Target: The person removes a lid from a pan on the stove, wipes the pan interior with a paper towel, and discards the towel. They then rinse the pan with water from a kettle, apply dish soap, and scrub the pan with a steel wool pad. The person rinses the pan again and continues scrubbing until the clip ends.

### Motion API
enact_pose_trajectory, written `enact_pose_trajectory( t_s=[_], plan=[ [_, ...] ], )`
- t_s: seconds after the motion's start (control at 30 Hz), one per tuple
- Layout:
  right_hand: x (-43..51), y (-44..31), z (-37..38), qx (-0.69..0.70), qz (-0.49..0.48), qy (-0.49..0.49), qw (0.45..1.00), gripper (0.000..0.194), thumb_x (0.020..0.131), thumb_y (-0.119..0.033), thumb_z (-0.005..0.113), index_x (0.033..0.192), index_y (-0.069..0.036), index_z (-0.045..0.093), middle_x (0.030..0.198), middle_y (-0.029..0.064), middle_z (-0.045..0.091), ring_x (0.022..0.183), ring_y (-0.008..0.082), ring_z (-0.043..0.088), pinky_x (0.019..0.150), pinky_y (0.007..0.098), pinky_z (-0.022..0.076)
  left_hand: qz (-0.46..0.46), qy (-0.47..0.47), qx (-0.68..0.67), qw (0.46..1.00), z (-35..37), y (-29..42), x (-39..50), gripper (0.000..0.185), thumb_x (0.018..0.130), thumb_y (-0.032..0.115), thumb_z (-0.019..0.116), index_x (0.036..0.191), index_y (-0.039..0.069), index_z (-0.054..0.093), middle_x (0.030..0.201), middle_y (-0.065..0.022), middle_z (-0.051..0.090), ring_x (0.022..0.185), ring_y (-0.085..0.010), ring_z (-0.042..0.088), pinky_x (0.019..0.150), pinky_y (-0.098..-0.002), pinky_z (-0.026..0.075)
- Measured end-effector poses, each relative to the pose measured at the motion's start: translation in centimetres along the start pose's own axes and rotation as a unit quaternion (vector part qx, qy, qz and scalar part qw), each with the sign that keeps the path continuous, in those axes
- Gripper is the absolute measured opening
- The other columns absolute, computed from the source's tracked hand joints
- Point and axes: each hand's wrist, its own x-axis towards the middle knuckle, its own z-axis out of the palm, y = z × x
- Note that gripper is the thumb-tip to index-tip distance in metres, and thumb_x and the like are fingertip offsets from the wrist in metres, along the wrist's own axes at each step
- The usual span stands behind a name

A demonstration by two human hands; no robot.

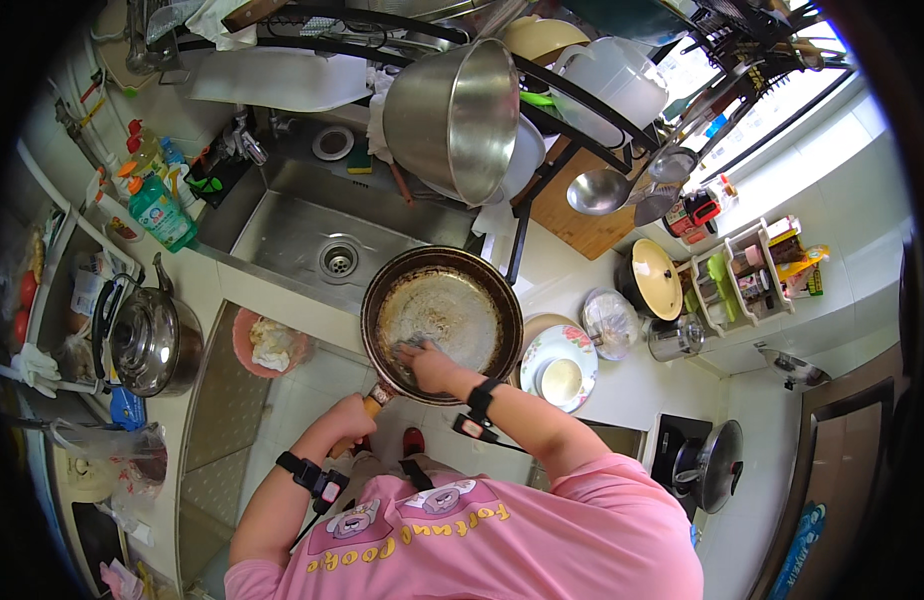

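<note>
My left hand (pixel 352 417) is closed around the wooden handle (pixel 372 405) of a frying pan (pixel 462 304). The pan is held over the sink's front edge, its inside facing up. Brown stains ring the inner wall, and the base is a worn grey. Inside the pan, my right hand (pixel 435 369) presses a grey scouring pad (pixel 415 340), probably steel wool, against the lower left of the base. My fingers partly cover the pad. Behind the pan lies the stainless steel sink (pixel 282 232), with its drain (pixel 339 258) in view.
Overhead, a large metal bowl (pixel 451 124) and ladles (pixel 598 192) hang at a black rack (pixel 582 97). Right of the pan are a floral plate (pixel 582 349) and small bowl (pixel 561 381). Leftward stand a lidded pot (pixel 151 341), detergent bottles (pixel 160 214) and a pink bin (pixel 244 341).
</note>
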Motion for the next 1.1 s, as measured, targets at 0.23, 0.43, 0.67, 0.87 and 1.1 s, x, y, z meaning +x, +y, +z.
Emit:
enact_pose_trajectory(
  t_s=[0.23,0.43,0.67,0.87,1.1],
  plan=[
    [-1.0,9.5,-1.3,-0.027,0.183,0.018,0.983,0.056,0.078,-0.009,0.050,0.131,0.000,0.038,0.140,0.0180,0.033,0.123,0.0412,0.034,0.101,0.0426,0.0309,0.009,0.006,-0.008,1.000,-0.1,0.1,-0.5,0.033,0.066,0.004,0.057,0.094,-0.012,0.050,0.064,-0.0185,0.061,0.049,-0.0246,0.061,0.045,-0.0355,0.049],
    [2.2,4.5,-4.1,-0.038,0.124,0.039,0.991,0.055,0.077,-0.006,0.052,0.130,-0.005,0.043,0.141,0.0126,0.034,0.124,0.0321,0.037,0.100,0.0366,0.0300,0.001,0.003,0.008,1.000,-0.3,0.2,-0.5,0.035,0.065,0.005,0.058,0.094,-0.012,0.050,0.065,-0.0184,0.061,0.049,-0.0247,0.061,0.045,-0.0359,0.049],
    [-1.7,6.8,-2.9,-0.059,0.186,-0.009,0.981,0.059,0.074,-0.010,0.054,0.132,-0.006,0.041,0.142,0.0093,0.033,0.122,0.0329,0.038,0.101,0.0371,0.0292,0.013,0.009,0.005,1.000,-0.4,-0.1,-0.3,0.031,0.064,0.006,0.059,0.090,-0.010,0.053,0.063,-0.0175,0.061,0.049,-0.0248,0.060,0.046,-0.0363,0.049],
    [4.3,5.7,-2.3,-0.149,0.101,0.112,0.977,0.050,0.078,-0.006,0.050,0.128,-0.005,0.045,0.141,0.0103,0.034,0.115,0.0329,0.043,0.098,0.0373,0.0338,0.005,0.017,-0.008,1.000,0.3,-0.1,-0.4,0.032,0.064,0.008,0.059,0.090,-0.009,0.053,0.063,-0.0183,0.061,0.051,-0.0256,0.062,0.047,-0.0369,0.049],
    [-2.7,5.0,-2.4,-0.050,0.126,-0.017,0.991,0.053,0.078,-0.006,0.048,0.131,-0.008,0.042,0.140,0.0063,0.036,0.117,0.0344,0.042,0.100,0.0373,0.0343,0.040,0.041,0.005,0.998,1.2,-1.0,0.1,0.030,0.064,0.008,0.058,0.089,-0.010,0.055,0.064,-0.0194,0.062,0.051,-0.0261,0.062,0.048,-0.0371,0.049]
  ],
)
